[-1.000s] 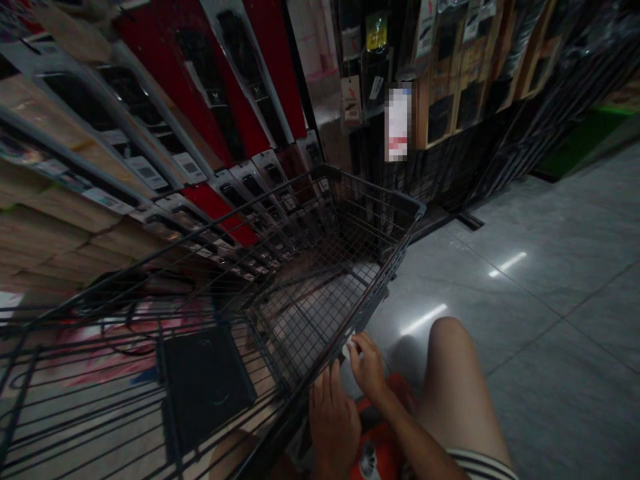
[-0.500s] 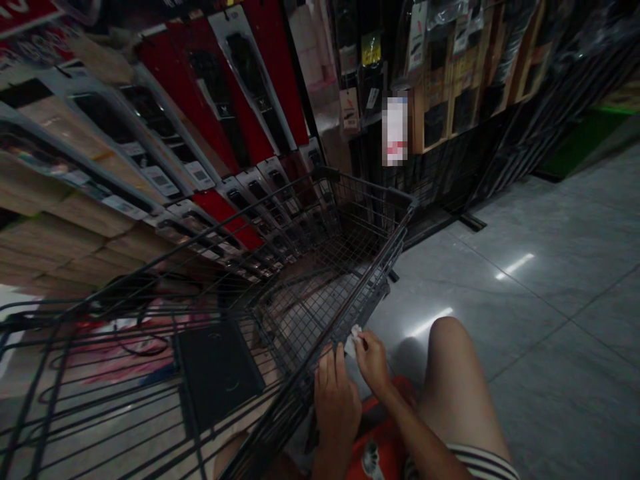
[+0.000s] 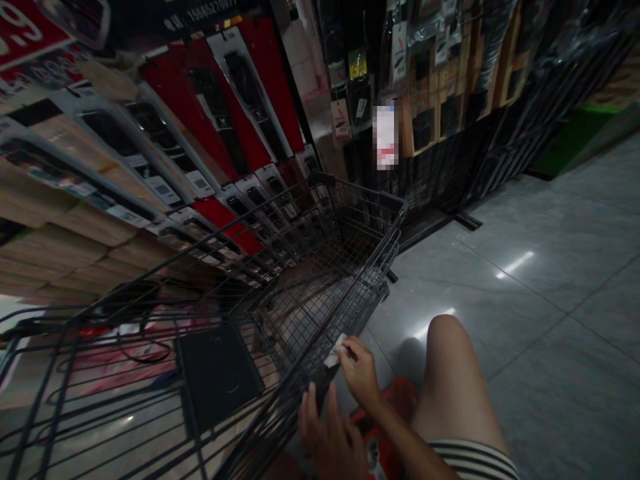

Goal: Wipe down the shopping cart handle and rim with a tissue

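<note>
A dark metal shopping cart (image 3: 320, 300) stands before me, its wire basket running away from me. My right hand (image 3: 361, 373) pinches a small crumpled white tissue (image 3: 335, 351) beside the cart's near side bar. Whether the tissue touches the bar I cannot tell. Lower down, my left hand (image 3: 330, 433) is apart from the other, close to the cart's side rail, with fingers spread and nothing in it. Its lower part runs out of the picture. A black panel (image 3: 217, 377) is fixed in the cart's child-seat end.
Packaged goods (image 3: 250, 87) hang on a rack behind the cart. Wooden-framed packs (image 3: 425, 100) hang further right. Grey tiled floor (image 3: 550, 287) spreads to the right. My bare knee (image 3: 447, 340) is beside my right arm, with an orange-red object (image 3: 395, 407) below it.
My right hand has moved left and slightly down with the tissue, nearer the cart. The left hand has drawn back down from the rail, its fingers spreading.
</note>
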